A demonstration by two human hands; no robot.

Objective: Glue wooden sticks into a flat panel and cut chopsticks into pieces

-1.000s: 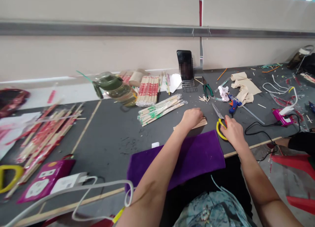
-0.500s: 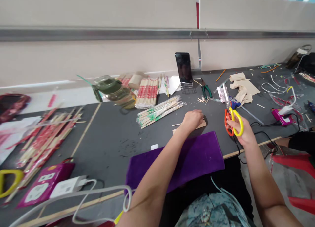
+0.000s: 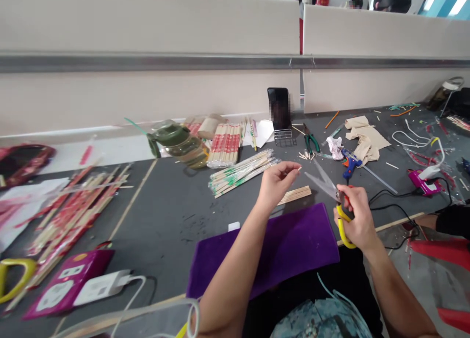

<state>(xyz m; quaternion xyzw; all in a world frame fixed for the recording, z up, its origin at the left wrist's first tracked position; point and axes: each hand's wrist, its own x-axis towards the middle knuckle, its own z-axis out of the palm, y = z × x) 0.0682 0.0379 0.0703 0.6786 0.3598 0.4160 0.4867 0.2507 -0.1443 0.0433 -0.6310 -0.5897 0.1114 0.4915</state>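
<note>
My left hand [image 3: 277, 181] is pinched on a thin wooden stick [image 3: 299, 169], whose pale end pokes past the fingertips; most of it is hidden. My right hand [image 3: 358, 215] grips scissors [image 3: 328, 185] with yellow and red handles. Their blades are spread and point toward the stick's end, a little apart from it. A row of joined wooden sticks [image 3: 295, 194] lies on the table beyond the purple cloth [image 3: 293, 237], just right of my left hand. Wrapped chopsticks with green print [image 3: 240, 171] lie to the left.
Behind are a phone [image 3: 279, 110] on a wire stand, green pliers [image 3: 311, 141] and a green-lidded jug [image 3: 179, 142]. A blue glue gun [image 3: 351, 165] lies right, near crumpled brown paper [image 3: 367, 140]. A magenta power strip [image 3: 69, 281] and red-wrapped chopsticks [image 3: 77, 211] are at left.
My left hand has lifted from the row of sticks and now pinches one stick. My right hand has turned the scissors leftward, and their blades have opened.
</note>
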